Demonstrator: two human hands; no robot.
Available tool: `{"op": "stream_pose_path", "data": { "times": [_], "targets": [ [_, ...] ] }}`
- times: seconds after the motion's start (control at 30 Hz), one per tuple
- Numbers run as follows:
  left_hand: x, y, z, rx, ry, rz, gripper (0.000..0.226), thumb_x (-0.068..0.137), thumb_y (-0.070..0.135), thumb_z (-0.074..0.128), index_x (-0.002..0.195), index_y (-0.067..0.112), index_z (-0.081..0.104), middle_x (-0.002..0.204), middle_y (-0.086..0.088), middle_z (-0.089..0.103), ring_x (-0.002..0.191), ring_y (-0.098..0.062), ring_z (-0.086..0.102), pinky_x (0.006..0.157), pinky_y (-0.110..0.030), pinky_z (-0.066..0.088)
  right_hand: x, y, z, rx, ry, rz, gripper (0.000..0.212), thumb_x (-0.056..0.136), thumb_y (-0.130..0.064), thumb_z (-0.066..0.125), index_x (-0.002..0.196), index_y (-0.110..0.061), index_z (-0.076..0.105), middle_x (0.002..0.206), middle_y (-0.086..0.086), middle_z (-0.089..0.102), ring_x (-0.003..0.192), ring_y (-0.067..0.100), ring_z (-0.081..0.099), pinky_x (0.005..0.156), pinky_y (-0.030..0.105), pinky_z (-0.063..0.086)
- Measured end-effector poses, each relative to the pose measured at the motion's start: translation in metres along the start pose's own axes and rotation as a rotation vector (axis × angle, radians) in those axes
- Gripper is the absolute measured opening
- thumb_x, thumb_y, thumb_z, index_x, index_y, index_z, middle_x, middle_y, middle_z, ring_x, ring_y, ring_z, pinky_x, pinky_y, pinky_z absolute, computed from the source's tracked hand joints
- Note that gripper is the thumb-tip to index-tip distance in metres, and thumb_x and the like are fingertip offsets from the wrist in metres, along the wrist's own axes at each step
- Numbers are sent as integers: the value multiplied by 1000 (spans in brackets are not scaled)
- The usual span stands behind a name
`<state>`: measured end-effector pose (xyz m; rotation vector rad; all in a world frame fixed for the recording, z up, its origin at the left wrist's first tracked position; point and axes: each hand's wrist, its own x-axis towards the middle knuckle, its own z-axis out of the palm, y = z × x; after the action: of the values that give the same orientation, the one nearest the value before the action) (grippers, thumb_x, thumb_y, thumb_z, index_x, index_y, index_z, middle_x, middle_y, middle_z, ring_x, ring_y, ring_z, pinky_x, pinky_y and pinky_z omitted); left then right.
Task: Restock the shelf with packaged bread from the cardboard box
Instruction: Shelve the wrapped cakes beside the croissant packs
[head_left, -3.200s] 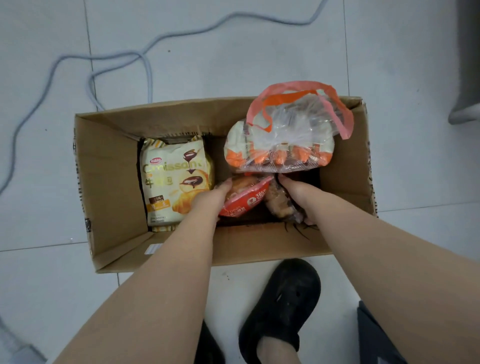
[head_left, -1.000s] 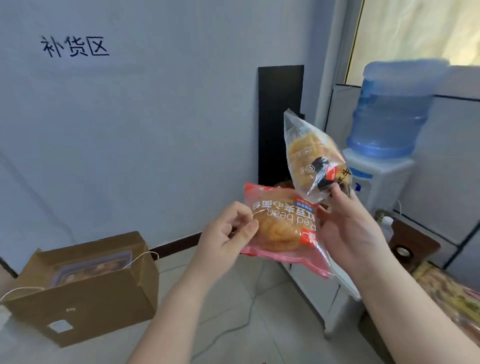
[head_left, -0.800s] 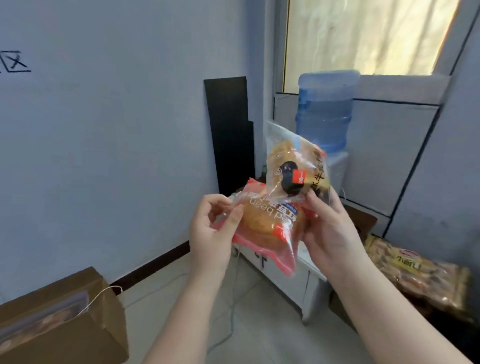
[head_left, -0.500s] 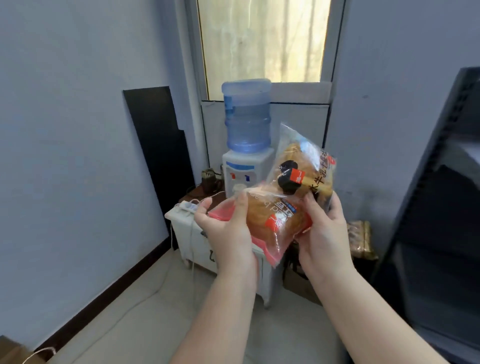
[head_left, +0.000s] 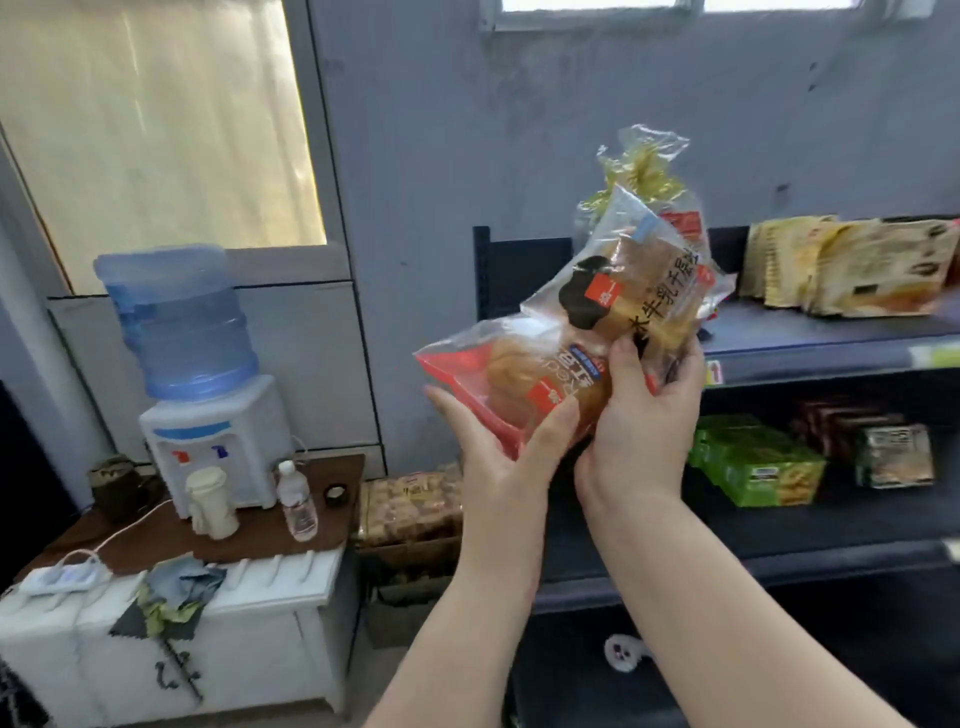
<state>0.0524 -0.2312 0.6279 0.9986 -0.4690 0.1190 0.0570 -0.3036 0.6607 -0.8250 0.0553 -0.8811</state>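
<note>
Both hands are up in front of the shelf (head_left: 810, 345), each with a bread pack. The left hand (head_left: 498, 447) cups the red-edged bread pack (head_left: 511, 382) from below, thumb curled over its front, so that grip is clamped on the pack. The right hand (head_left: 641, 415) has its thumb and fingers closed on the lower end of the clear bread pack (head_left: 631, 283), which stands tilted above and partly overlaps the red one. Both packs are in the air just short of the shelf's left end, not resting on any board.

Around them: behind the clear pack, a tied clear bag (head_left: 644, 166) sits on the upper board, directly in line with the held packs. Further right on that board is a row of yellow-and-white packs (head_left: 841, 270), leaning. On the board below are green boxes (head_left: 756, 460), and darker packs (head_left: 893, 454) right of them. Left of the shelf, a bag of small buns (head_left: 410, 499) lies on a dark crate. Further left, a white cabinet carries a water dispenser (head_left: 208, 431) with a blue bottle (head_left: 179, 322), a small plastic bottle (head_left: 298, 501), a cream-coloured jug (head_left: 210, 501), a power strip (head_left: 62, 577) and a crumpled cloth (head_left: 174, 587).

Hard to read: the hands and packs hide the shelf's left upright and part of both boards. The right edge crops both boards and blurs the goods there. Lower shelf levels are dark. A small white object (head_left: 623, 652) there can't be identified. The cardboard box is out of view.
</note>
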Motion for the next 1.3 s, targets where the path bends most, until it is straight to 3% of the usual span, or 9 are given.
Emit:
{"op": "stream_pose_path", "data": {
  "times": [0.17, 0.33, 0.57, 0.77, 0.93, 1.03, 1.1, 1.2, 1.3],
  "targets": [
    [-19, -41, 91, 6, -239, 0, 113, 57, 30, 77, 144, 49, 8, 141, 5, 48, 124, -12, 53, 103, -37, 46, 44, -69, -63, -81, 153, -137, 40, 93, -12, 56, 131, -19, 46, 114, -3, 64, 96, 6, 65, 78, 22, 52],
    [-8, -64, 172, -239, -80, -100, 90, 68, 22, 78, 140, 41, 29, 132, 2, 57, 113, -15, 61, 91, -37, 54, 68, -120, -113, -100, 163, -192, 45, 83, -15, 69, 124, -23, 51, 117, -1, 66, 110, 19, 63, 96, 46, 50],
    [24, -90, 235, -468, 69, -355, 43, 78, 19, 72, 115, 23, 52, 113, -9, 67, 96, -26, 69, 80, -46, 57, 106, -159, -175, -202, 201, -221, 38, 87, -16, 64, 123, -20, 52, 119, 2, 64, 111, 23, 62, 79, 33, 54],
    [54, -129, 266, -356, -129, -517, 24, 85, 32, 66, 105, 24, 56, 108, -8, 70, 96, -31, 69, 86, -56, 53, 143, -177, -206, -270, 255, -310, 37, 91, -14, 58, 127, -19, 51, 115, -5, 65, 115, 17, 59, 106, 45, 40],
    [93, -165, 290, -259, -352, -439, 25, 87, 45, 57, 107, 30, 59, 113, -7, 69, 102, -32, 67, 91, -55, 51, 177, -184, -223, -314, 222, -330, 38, 92, -11, 54, 130, -15, 48, 116, 4, 65, 99, 19, 64, 80, 34, 54],
    [116, -179, 303, 18, -474, -343, 67, 69, 79, 48, 117, 34, 55, 116, -2, 67, 104, -28, 66, 93, -52, 50, 197, -176, -227, -351, 243, -381, 37, 92, -8, 55, 128, -15, 51, 114, 0, 67, 103, 21, 65, 83, 35, 54],
    [130, -188, 310, 120, -518, -272, 86, 67, 84, 41, 136, 32, 41, 129, -2, 59, 114, -27, 60, 99, -50, 47, 209, -169, -228, -376, 269, -415, 38, 91, -7, 55, 128, -15, 51, 119, 3, 65, 104, 21, 64, 83, 33, 55],
    [141, -197, 320, 194, -528, -39, 65, 94, 52, 36, 148, 36, 4, 155, 1, 25, 137, -19, 34, 114, -32, 27, 225, -159, -228, -398, 306, -465, 39, 91, -4, 54, 129, -16, 51, 116, 0, 67, 97, 15, 66, 72, 23, 56],
    [143, -213, 327, 184, -621, 104, 52, 100, 32, 34, 141, 50, 7, 158, 7, 5, 140, -3, 15, 100, -11, 22, 239, -152, -232, -447, 395, -545, 40, 92, -7, 55, 130, -20, 50, 116, -6, 66, 101, 6, 65, 83, 25, 53]
  ]
}}
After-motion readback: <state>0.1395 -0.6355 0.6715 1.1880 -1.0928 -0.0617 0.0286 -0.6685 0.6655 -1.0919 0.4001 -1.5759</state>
